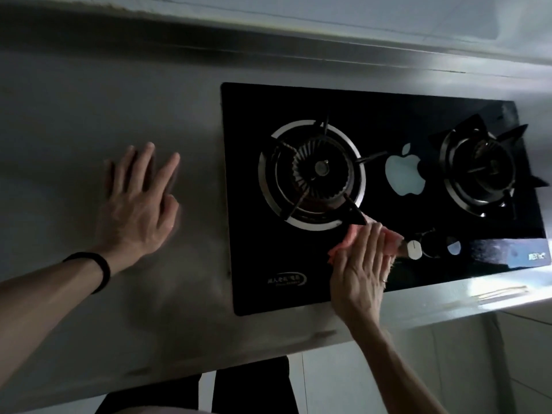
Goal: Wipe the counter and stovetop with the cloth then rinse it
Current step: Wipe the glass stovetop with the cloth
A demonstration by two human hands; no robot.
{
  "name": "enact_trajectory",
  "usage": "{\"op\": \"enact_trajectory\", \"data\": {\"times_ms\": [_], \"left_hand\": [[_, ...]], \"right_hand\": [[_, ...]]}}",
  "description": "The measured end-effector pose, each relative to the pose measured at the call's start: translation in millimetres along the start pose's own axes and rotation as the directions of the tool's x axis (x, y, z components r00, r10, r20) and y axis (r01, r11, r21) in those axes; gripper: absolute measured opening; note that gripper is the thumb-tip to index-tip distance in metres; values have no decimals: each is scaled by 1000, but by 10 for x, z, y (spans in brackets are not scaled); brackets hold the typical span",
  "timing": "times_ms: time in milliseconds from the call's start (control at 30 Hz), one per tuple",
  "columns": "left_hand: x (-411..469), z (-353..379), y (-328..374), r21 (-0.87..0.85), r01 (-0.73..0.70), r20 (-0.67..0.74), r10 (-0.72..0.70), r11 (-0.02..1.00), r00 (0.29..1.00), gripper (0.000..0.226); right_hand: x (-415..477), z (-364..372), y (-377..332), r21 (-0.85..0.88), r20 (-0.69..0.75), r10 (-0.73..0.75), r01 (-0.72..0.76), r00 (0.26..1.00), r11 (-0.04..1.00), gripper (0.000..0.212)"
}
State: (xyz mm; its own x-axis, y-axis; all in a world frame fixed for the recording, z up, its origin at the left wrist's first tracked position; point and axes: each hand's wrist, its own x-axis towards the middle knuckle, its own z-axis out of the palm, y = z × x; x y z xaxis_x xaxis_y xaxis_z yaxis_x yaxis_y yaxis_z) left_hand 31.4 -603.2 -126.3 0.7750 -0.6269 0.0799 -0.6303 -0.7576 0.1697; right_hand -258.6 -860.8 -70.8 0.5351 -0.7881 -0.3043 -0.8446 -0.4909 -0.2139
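Observation:
A black glass stovetop (388, 115) with two gas burners is set into a grey steel counter (89, 100). My right hand (361, 270) presses a pink cloth (391, 236) flat on the glass near the front, just below the left burner (312, 173) and beside a white control knob (414, 249). Most of the cloth is hidden under the hand. My left hand (139, 204) rests flat on the counter left of the stove, fingers spread, holding nothing. A black band circles that wrist.
The right burner (481, 171) stands at the stove's far right, with a white apple-shaped mark (403, 177) between the burners. A raised steel backsplash (268, 34) runs along the back. The counter's front edge (448, 312) drops off to tiled floor below.

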Motion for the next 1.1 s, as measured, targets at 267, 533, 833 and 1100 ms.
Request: {"op": "enact_trajectory", "data": {"times_ms": [267, 533, 833, 1100], "left_hand": [[99, -239, 569, -69, 105, 83, -99, 992, 992, 71], [142, -125, 1009, -75, 114, 93, -107, 991, 990, 64], [106, 5, 1002, -66, 100, -3, -101, 993, 995, 64], [99, 123, 929, -33, 111, 15, -110, 993, 994, 65]], "right_hand": [[-830, 347, -133, 87, 9, -226, 225, 974, 971, 69], [-578, 90, -143, 51, 113, -118, 112, 987, 992, 81], [598, -587, 37, -29, 288, -160, 175, 944, 984, 91], [1695, -869, 174, -120, 362, -336, 401, 869, 908, 87]]}}
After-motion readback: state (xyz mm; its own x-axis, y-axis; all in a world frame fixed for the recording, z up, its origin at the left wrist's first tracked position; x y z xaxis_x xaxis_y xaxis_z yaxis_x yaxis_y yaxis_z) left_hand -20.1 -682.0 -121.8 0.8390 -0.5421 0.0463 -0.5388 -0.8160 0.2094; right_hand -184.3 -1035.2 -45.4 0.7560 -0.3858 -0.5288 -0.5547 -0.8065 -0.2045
